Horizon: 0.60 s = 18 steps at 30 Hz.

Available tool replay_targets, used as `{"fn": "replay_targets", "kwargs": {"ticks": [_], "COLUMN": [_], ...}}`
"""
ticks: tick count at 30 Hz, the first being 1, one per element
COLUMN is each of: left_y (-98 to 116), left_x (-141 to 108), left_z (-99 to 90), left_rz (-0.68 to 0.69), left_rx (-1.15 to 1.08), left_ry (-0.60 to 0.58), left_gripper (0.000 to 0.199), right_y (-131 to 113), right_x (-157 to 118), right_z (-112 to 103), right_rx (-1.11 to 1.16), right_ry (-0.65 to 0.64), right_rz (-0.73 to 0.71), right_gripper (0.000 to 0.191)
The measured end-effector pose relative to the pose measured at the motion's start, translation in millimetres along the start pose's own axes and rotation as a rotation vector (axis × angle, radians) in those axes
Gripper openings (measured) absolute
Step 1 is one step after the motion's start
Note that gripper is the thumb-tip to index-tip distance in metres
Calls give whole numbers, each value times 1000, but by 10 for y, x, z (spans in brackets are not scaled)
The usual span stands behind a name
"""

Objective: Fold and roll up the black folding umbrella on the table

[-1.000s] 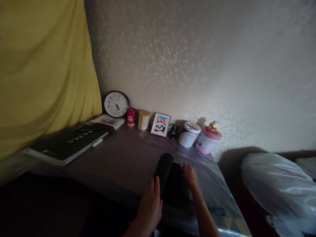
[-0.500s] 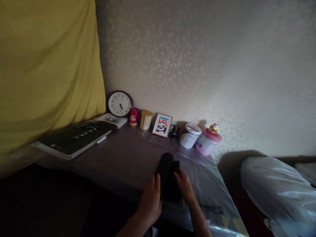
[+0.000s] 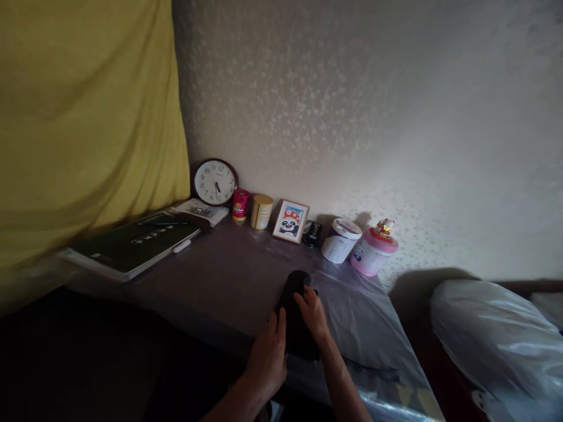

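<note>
A black, soft-looking folded bundle (image 3: 295, 313) with a rounded top end lies near the front of the table; its exact kind is too dark to make out. My left hand (image 3: 269, 354) is closed on its lower left side. Across its upper right part, my right hand (image 3: 313, 313) grips it with bent fingers, the thumb close to its middle. A dark, narrow strip (image 3: 376, 372) lies on the table to the right of my right forearm. The lower end of the bundle is partly lost in shadow.
A plastic-covered table (image 3: 211, 281) carries a large green book (image 3: 136, 243), a white marker-like item (image 3: 182, 246), a clock (image 3: 215, 182), a red can (image 3: 240, 205), a yellow can (image 3: 262, 212), a panda picture frame (image 3: 291, 221) and two tubs (image 3: 341, 241) along the wall.
My right hand has moved left and slightly up, folding the flap on the right side in against the bundle. My left hand has stayed nearly in place.
</note>
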State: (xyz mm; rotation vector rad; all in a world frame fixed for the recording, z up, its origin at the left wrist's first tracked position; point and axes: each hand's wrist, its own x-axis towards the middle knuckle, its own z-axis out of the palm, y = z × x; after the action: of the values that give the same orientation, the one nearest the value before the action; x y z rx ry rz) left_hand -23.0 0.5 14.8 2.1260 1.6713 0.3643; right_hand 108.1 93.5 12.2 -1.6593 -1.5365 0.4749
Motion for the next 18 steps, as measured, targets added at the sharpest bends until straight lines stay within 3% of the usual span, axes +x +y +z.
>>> {"fn": "replay_targets", "kwargs": {"ticks": [4, 7, 12, 18], "left_y": [-44, -75, -94, -82], "left_x": [10, 9, -16, -53], "left_z": [42, 55, 45, 25], "left_rz": [4, 12, 86, 99], "left_rx": [-24, -47, -119, -18], "left_ry": [37, 72, 178, 173], "left_gripper": [83, 84, 100, 96], "right_y": [-57, -136, -274, -327], "right_x": [15, 20, 40, 34], "right_z": [4, 14, 40, 67], "right_rx": [-48, -16, -6, 331], "right_ry": [-36, -142, -245, -520], "right_rz": [-6, -2, 9, 178], "right_gripper": [31, 32, 32, 20]}}
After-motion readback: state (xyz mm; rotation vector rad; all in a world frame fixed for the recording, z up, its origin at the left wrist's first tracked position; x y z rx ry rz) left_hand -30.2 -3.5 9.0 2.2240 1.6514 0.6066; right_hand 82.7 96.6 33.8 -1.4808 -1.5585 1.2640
